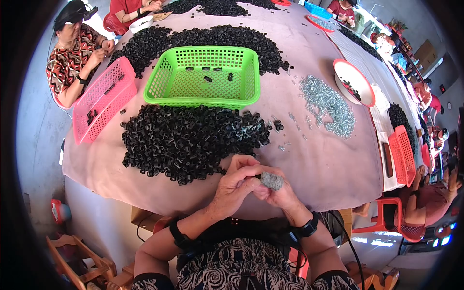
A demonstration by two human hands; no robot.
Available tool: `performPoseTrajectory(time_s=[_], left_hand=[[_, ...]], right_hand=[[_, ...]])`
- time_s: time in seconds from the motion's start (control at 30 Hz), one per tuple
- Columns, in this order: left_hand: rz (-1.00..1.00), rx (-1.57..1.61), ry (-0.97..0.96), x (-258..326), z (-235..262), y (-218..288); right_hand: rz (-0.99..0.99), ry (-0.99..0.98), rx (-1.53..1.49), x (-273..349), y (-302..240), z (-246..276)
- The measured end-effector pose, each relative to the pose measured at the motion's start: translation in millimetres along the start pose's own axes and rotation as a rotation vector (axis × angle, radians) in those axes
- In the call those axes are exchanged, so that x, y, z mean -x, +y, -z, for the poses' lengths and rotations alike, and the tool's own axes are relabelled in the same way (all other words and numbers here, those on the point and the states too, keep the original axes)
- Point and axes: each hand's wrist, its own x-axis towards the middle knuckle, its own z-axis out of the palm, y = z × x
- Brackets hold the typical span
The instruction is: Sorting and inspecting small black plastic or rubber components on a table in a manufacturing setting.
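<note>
My left hand [233,192] and my right hand [282,195] meet over the near edge of the cloth-covered table. A stubby grey piece with a rough, fuzzy-looking surface [272,181] sits in the closed fingers of my right hand; its exact kind does not show. My left hand is closed in a pinch beside it, around something small and dark that is mostly hidden. Just beyond my hands lies a large heap of small black plastic parts [174,140]. Several silvery screws [246,131] rest on the right end of that heap.
Behind the heap stands a green plastic basket [203,100] with a few black parts inside. A pink basket [104,104] is at left. Loose screws [328,106] and a red-rimmed white bowl [354,82] lie to the right. Other people sit around the table.
</note>
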Motion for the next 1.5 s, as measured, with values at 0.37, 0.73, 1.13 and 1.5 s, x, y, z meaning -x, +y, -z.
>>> performPoseTrajectory(time_s=[0.37,0.73,1.13,1.5], left_hand=[[0.065,0.138,0.037,-3.6,1.0,5.6],[0.157,0.058,0.026,4.3,1.2,-24.1],[0.157,-0.097,-0.003,1.3,-0.3,-15.0],[0.141,-0.089,-0.001,2.4,0.0,-20.0]], right_hand=[[-0.076,0.035,-0.182,-7.2,-1.8,5.9],[-0.015,0.143,-0.003,-53.3,-55.1,4.8],[0.364,0.664,1.231,-93.2,-117.5,38.2],[0.326,0.635,1.612,-70.1,-70.9,64.4]])
